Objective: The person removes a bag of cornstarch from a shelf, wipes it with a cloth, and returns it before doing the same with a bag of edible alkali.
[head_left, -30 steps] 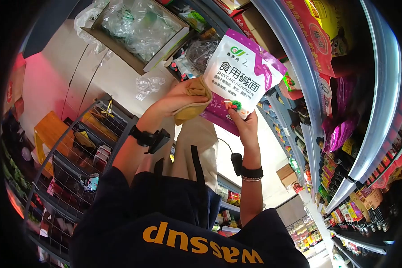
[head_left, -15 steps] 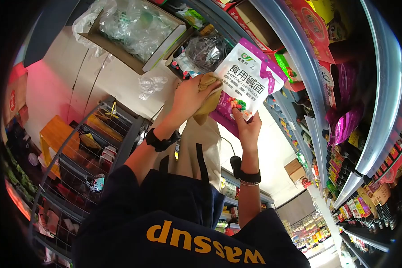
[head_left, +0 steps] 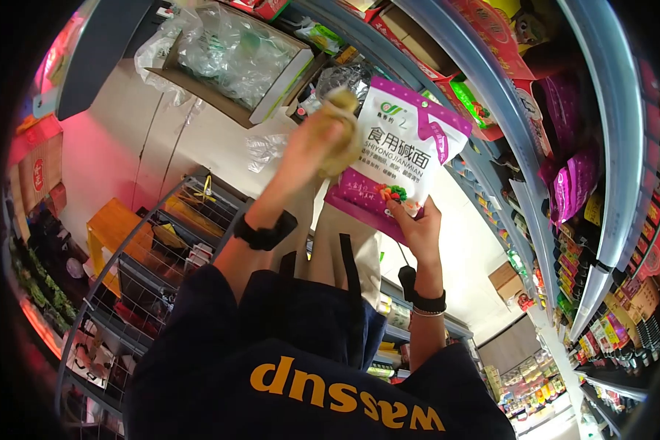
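In the head view, my right hand [head_left: 422, 229] grips the lower right corner of a white and purple bag of edible alkali powder [head_left: 397, 150], thumb on its front. The bag is tilted, its printed face toward me. At its left edge, my left hand [head_left: 309, 145], smeared by motion, is closed round a yellowish-brown cloth [head_left: 342, 139]. The cloth overlaps the bag's left side in this view. Dark bands sit on both wrists.
Shelves with a pale metal edge [head_left: 513, 139] run down the right, loaded with packets. At the upper left stands a cardboard box [head_left: 198, 92] of clear plastic bags. A wire rack [head_left: 136, 293] stands at lower left, and a small carton [head_left: 504, 282] lies on the floor.
My left hand and the cloth have pulled slightly left off the bag's front, uncovering more of its lower left. The bag has shifted slightly down in view, still in my right hand.
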Motion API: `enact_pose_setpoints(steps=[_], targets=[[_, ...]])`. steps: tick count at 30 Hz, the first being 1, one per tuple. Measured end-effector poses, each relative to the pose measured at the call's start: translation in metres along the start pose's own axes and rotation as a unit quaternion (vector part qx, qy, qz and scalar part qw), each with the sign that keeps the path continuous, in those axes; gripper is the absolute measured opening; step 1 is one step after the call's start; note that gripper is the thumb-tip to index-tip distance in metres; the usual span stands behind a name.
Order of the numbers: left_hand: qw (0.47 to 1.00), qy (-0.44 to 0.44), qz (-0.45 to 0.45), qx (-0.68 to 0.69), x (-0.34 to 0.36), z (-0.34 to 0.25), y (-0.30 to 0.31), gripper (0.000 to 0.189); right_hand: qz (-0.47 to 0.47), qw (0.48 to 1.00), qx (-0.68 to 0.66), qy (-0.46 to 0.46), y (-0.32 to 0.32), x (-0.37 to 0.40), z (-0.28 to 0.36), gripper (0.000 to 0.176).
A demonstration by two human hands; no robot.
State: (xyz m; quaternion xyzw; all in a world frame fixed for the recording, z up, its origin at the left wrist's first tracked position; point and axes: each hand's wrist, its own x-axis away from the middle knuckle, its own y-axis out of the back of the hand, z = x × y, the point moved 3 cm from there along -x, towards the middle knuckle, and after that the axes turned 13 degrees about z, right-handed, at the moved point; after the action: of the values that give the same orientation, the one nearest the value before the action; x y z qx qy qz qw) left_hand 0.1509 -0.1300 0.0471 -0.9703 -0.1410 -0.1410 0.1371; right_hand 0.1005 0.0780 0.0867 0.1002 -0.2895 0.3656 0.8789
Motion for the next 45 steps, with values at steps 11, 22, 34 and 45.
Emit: enact_pose_setpoints(steps=[11,22,34,45], targets=[[0.887,-0.191,0.155,-0.391,0.023,-0.058,-0.102,0.054,-0.024,0.963,0.259,0.075,-0.004,0.061,0.049,0.017],[0.97,0.004,0.144,-0.198,0.007,-0.077,-0.1,0.052,0.008,0.933,0.339,0.123,0.0,0.137,0.094,0.019],[0.982,-0.162,0.057,-0.081,0.014,-0.16,-0.128,0.024,-0.107,0.974,0.162,0.113,0.019,0.193,0.1,0.023],[0.921,-0.293,0.201,-0.16,0.058,-0.222,-0.165,0.036,-0.167,0.956,0.215,0.109,0.042,0.231,0.092,0.023]])
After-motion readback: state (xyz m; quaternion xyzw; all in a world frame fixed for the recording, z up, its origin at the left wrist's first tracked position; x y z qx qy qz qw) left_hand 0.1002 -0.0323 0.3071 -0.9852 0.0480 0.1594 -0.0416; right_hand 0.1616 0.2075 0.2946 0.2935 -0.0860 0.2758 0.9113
